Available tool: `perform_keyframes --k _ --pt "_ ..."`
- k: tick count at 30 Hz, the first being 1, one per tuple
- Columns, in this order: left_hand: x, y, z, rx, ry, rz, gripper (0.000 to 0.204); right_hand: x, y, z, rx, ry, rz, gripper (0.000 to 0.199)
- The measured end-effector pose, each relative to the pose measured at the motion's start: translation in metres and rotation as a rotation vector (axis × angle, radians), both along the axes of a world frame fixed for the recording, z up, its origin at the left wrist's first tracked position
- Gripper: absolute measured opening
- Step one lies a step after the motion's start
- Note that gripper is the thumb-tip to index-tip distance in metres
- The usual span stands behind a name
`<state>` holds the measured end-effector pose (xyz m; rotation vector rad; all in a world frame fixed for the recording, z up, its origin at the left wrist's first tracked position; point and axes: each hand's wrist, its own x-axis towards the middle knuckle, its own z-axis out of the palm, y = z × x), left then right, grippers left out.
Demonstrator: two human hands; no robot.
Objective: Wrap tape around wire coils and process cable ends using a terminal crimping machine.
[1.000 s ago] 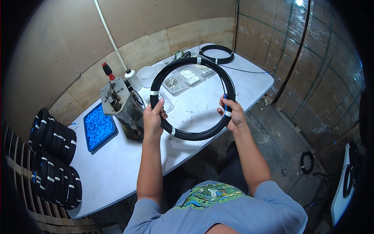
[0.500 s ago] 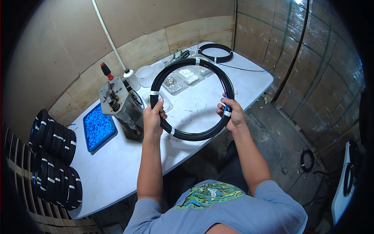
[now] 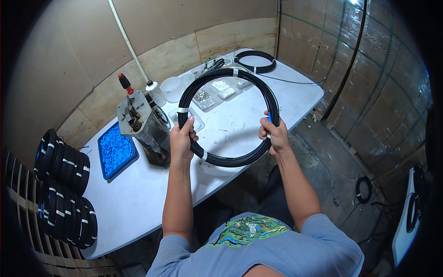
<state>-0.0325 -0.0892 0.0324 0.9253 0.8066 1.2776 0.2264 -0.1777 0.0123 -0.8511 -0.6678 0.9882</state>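
Observation:
I hold a large black coil of cable (image 3: 230, 159), bound with white tape bands, up in front of me over the white table (image 3: 138, 198). My left hand (image 3: 181, 138) grips its left side and my right hand (image 3: 273, 133) grips its right side. The ring stands roughly upright, facing me. Behind its left edge stands a grey metal press-like machine (image 3: 145, 122) with a red-tipped lever.
A blue tray of small blue parts (image 3: 115, 150) lies left of the machine. Clear trays of small metal parts (image 3: 203, 98) and another black coil (image 3: 256, 61) sit at the table's far end. Stacks of finished black coils (image 3: 62, 184) stand on the left. Cardboard walls surround the table.
The coil has been turned slightly in my hands and lifted a little; both hands keep their grip on its sides.

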Motion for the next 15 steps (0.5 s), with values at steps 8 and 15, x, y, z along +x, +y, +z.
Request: perform_keyframes --k 8,15 --pt "-0.007 -0.003 0.0 0.077 0.09 -0.105 0.022 0.026 -0.002 0.003 0.024 0.056 0.176 0.021" --pt "-0.008 -0.013 0.027 0.296 0.32 -0.237 0.016 0.065 -0.001 0.053 0.034 -0.345 0.436 0.026"
